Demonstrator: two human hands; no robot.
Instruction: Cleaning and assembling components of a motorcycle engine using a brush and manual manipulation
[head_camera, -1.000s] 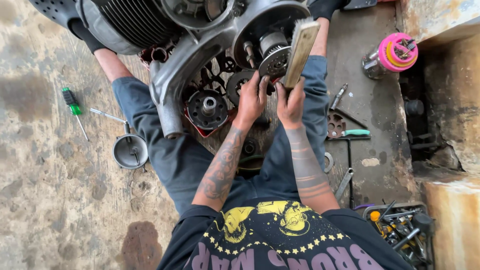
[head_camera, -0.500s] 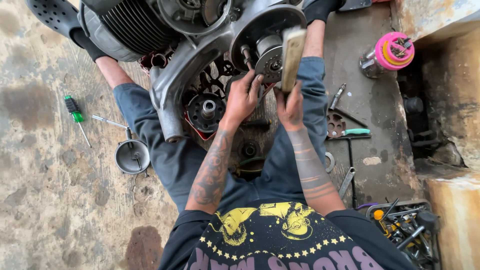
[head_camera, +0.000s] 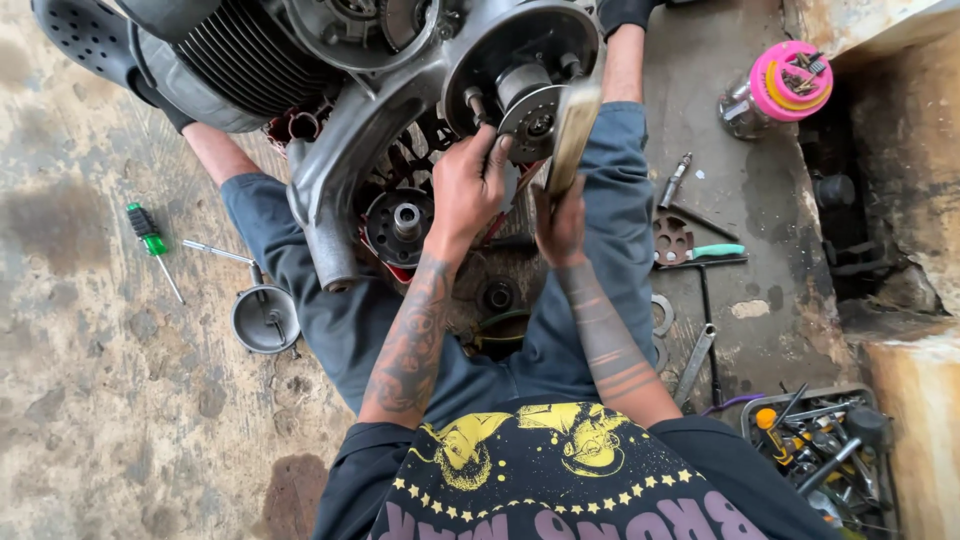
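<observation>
Grey metal fills our view: the engine lies on the floor between our legs. Our left hand rests on its round hub, fingers curled against it. Our right hand is clamped on a wooden handle beside the hub. A green screwdriver lies well apart.

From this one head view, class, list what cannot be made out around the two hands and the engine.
- Grey metal engine: cut off by the top edge.
- Left hand: its grip on the round metal hub is hidden by the fingers.
- Right hand: the wooden block is motion-blurred.
</observation>
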